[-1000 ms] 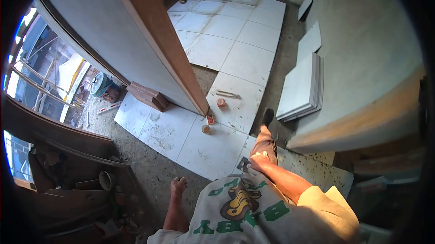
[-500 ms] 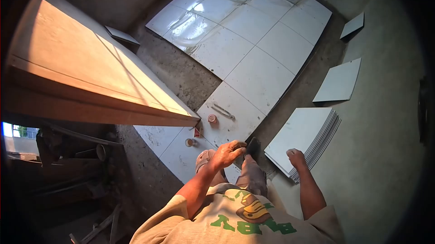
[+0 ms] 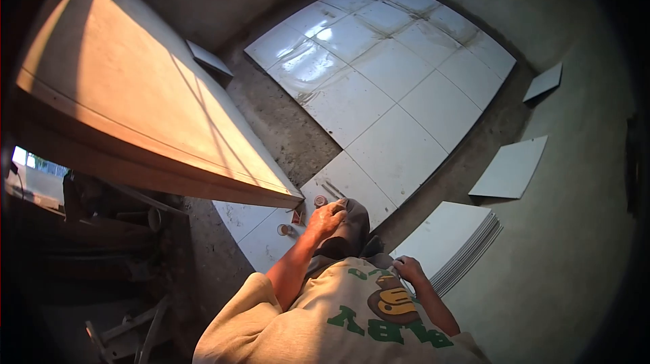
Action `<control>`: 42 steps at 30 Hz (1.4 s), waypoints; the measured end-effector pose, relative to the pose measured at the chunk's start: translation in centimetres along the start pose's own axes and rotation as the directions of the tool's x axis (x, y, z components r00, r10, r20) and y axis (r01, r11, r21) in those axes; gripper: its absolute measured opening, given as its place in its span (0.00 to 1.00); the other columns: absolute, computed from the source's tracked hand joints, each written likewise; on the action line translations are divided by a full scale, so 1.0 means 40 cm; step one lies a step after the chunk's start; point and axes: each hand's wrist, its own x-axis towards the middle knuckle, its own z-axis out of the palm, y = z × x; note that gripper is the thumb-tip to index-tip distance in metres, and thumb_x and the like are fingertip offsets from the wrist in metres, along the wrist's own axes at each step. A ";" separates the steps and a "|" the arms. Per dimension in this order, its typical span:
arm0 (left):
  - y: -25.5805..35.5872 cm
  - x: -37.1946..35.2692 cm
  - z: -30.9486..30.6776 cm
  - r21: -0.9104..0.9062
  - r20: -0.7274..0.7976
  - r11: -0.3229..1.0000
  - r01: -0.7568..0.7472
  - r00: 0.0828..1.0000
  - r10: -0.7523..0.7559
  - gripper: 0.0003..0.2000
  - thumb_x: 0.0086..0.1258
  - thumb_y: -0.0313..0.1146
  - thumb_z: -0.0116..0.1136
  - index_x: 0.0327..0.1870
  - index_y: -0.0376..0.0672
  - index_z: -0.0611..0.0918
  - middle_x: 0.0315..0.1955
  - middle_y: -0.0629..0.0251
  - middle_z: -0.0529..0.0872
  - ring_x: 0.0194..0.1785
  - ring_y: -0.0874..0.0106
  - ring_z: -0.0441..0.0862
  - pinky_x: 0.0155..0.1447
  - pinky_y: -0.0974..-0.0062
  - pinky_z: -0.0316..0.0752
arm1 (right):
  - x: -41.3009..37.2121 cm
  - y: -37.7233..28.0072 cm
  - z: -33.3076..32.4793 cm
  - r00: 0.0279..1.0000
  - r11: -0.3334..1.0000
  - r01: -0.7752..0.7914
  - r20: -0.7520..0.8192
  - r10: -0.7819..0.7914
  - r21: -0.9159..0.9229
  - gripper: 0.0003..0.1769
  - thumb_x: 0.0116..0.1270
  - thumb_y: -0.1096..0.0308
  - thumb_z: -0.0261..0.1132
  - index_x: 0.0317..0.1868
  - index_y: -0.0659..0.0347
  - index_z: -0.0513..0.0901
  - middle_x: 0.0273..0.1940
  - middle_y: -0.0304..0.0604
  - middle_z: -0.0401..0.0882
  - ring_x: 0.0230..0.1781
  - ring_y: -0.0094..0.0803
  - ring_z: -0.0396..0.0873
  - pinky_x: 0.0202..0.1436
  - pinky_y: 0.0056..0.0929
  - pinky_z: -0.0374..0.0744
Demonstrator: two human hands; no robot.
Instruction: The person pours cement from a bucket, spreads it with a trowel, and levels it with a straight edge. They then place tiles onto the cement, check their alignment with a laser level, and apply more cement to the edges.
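Observation:
My left hand (image 3: 326, 222) is beside my raised knee (image 3: 355, 218), its fingers drawn together; anything between them is too small to make out. Just past that hand stands a small reddish container (image 3: 320, 200), with a thin metal tool (image 3: 332, 190) partly hidden behind the hand and knee. A small red box (image 3: 297, 217) and a glass jar (image 3: 284, 230) sit on the tiles to its left. My right hand (image 3: 410, 270) is at the near left corner of a stack of white tiles (image 3: 450, 229), fingers loosely bent and apart, with no object visible in them.
White tiled floor (image 3: 379, 86) stretches ahead, bordered by rough bare ground (image 3: 288, 127). A sunlit wall end (image 3: 149, 100) juts in at left. Single tiles (image 3: 511, 169) lean along the right wall. Boards and scrap wood (image 3: 128, 330) lie at lower left.
My body has lowered and my knee has come up over the tiles. My left hand has shifted slightly left; my right hand has moved down and left to the stack's near corner.

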 end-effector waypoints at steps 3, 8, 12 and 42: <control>-0.014 0.023 -0.012 -0.025 -0.074 0.999 0.022 0.997 -0.024 0.17 0.62 0.45 0.53 0.44 0.43 0.83 0.40 0.52 0.84 0.48 0.56 0.80 0.53 0.65 0.73 | 0.023 0.005 -0.026 0.998 0.999 0.033 0.054 -0.030 -0.042 0.21 0.61 0.53 0.58 0.45 0.61 0.82 0.45 0.53 0.81 0.49 0.46 0.78 0.55 0.37 0.74; -0.120 0.091 -0.057 -0.227 -0.238 0.971 0.080 0.962 -0.135 0.15 0.64 0.41 0.56 0.43 0.40 0.83 0.36 0.55 0.86 0.43 0.63 0.84 0.48 0.69 0.75 | 0.066 0.039 -0.153 0.992 0.996 -0.074 -0.107 0.068 -0.050 0.22 0.61 0.54 0.58 0.44 0.65 0.82 0.45 0.55 0.81 0.49 0.46 0.78 0.55 0.37 0.74; -0.205 0.204 -0.132 -0.236 -0.426 0.971 0.036 0.894 -0.137 0.14 0.63 0.39 0.57 0.42 0.37 0.83 0.33 0.54 0.86 0.35 0.64 0.85 0.43 0.70 0.77 | 0.142 0.080 -0.216 0.966 0.981 -0.186 -0.170 0.194 0.062 0.22 0.60 0.54 0.59 0.42 0.65 0.82 0.43 0.56 0.81 0.48 0.49 0.79 0.54 0.39 0.74; -0.625 1.369 -1.127 -0.512 -0.031 0.770 0.379 0.888 -0.458 0.10 0.63 0.34 0.59 0.37 0.35 0.81 0.23 0.65 0.83 0.24 0.76 0.79 0.29 0.78 0.76 | 0.898 -1.227 -0.327 0.933 0.833 -0.137 -0.214 0.291 0.537 0.20 0.60 0.57 0.59 0.44 0.66 0.81 0.38 0.51 0.83 0.37 0.37 0.81 0.42 0.33 0.78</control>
